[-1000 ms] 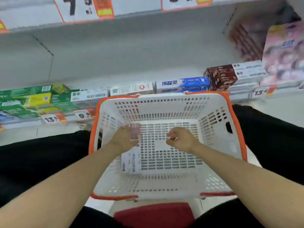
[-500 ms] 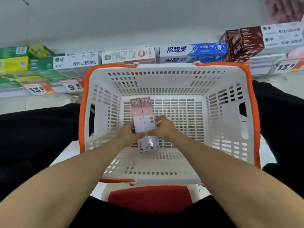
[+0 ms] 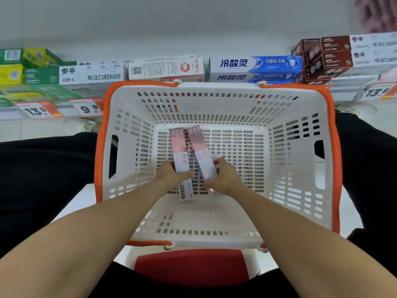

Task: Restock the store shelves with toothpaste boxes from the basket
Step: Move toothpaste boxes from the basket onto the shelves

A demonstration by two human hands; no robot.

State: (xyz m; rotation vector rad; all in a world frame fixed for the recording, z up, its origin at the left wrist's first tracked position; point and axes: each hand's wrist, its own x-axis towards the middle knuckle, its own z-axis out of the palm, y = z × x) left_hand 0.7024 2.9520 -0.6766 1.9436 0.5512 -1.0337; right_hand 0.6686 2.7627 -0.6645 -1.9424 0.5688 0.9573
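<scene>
A white basket (image 3: 300, 164) with an orange rim stands in front of me, below the shelf. Inside it are two long pink-and-white toothpaste boxes. My left hand (image 3: 171, 176) grips the left box (image 3: 180, 151) near its near end. The right box (image 3: 200, 151) is held by my right hand (image 3: 223, 178), fingers curled round its near part. The far ends of both boxes tilt up and spread slightly apart. Apart from them, the basket floor shows only its slotted bottom.
The low shelf (image 3: 150, 39) behind the basket carries rows of toothpaste boxes: green and yellow at left, white in the middle (image 3: 167, 68), blue-and-white (image 3: 255, 67), brown at right (image 3: 324, 57). Price tags (image 3: 88, 108) hang along its edge. A red stool seat (image 3: 191, 267) lies below.
My right hand came over to the boxes, and each hand now holds one. The two boxes, side by side half a second ago, have parted at their far ends.
</scene>
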